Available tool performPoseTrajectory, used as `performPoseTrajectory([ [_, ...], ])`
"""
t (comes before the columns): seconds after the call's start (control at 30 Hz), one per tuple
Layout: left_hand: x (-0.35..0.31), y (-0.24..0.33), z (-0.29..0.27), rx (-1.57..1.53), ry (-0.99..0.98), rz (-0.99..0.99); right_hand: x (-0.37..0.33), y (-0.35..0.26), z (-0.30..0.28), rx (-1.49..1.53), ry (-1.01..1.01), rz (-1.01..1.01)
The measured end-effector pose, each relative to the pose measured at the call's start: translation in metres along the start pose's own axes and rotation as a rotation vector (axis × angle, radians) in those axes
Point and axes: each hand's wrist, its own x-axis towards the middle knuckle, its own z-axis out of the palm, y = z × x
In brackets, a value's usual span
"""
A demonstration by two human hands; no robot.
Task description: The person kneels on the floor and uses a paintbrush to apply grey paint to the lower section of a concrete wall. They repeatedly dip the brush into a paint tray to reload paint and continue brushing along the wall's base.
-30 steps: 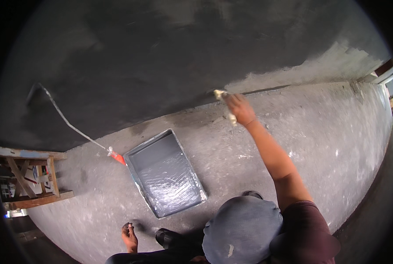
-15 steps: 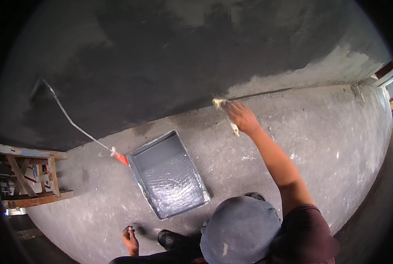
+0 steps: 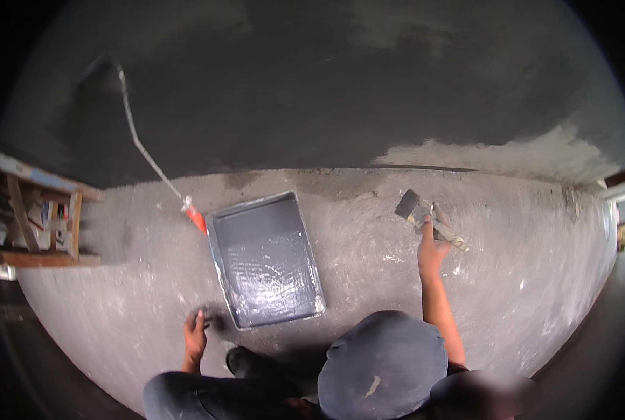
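Observation:
My right hand (image 3: 433,253) grips a flat paintbrush (image 3: 454,238) over the floor, right of the paint tray. The brush's dark, paint-loaded bristles point up and left toward the wall, and its handle is smeared with pale paint. Left of the tray's near end, my left hand (image 3: 195,337) hangs with loosely bent fingers apart and nothing visible in it. Between the hands lies a rectangular paint tray (image 3: 316,269), spread with wet grey paint. A paint roller (image 3: 136,136) leans on the wall, its orange handle beside the tray's left edge.
Ahead rises a wall (image 3: 277,105), mostly dark grey, with a pale strip low on the right. A wooden frame (image 3: 43,260) holding assorted items stands at far left. My grey-trousered knee (image 3: 382,367) is near the tray. The concrete floor (image 3: 361,269) is speckled with paint.
My right hand has drawn the brush back from the wall's foot, rightward and nearer to me. The brush has turned so its bristles show. The view has shifted too.

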Motion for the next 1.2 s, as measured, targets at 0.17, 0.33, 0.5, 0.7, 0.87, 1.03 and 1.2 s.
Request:
performPoseTrajectory([
  [0.17, 0.033, 0.03, 0.026, -0.082, -0.148, -0.039, -0.016, -0.018, 0.013, 0.429, -0.106, 0.456],
  [0.33, 0.055, 0.031, 0.047, -0.13, -0.247, -0.001, -0.044, -0.053, 0.041, 0.44, -0.327, 0.441],
  [0.5, 0.046, 0.041, 0.055, 0.029, -0.373, -0.006, -0.076, -0.056, 0.048, 0.143, -0.533, 0.339],
  [0.7, -0.002, 0.082, 0.102, 0.104, -0.886, -0.086, -0.084, -0.061, 0.046, 0.115, -0.576, 0.307],
  [0.87, 0.006, 0.054, 0.099, 0.125, -0.994, -0.132, -0.078, -0.061, 0.044, -0.005, -0.632, -0.011],
  [1.03, 0.021, 0.052, 0.09, 0.091, -0.666, -0.18, -0.07, -0.068, 0.047, -0.207, -0.821, -0.257],
  [1.2, 0.029, 0.028, 0.075, -0.047, -0.472, -0.209, -0.061, -0.096, 0.093, -0.201, -1.063, -0.39],
])
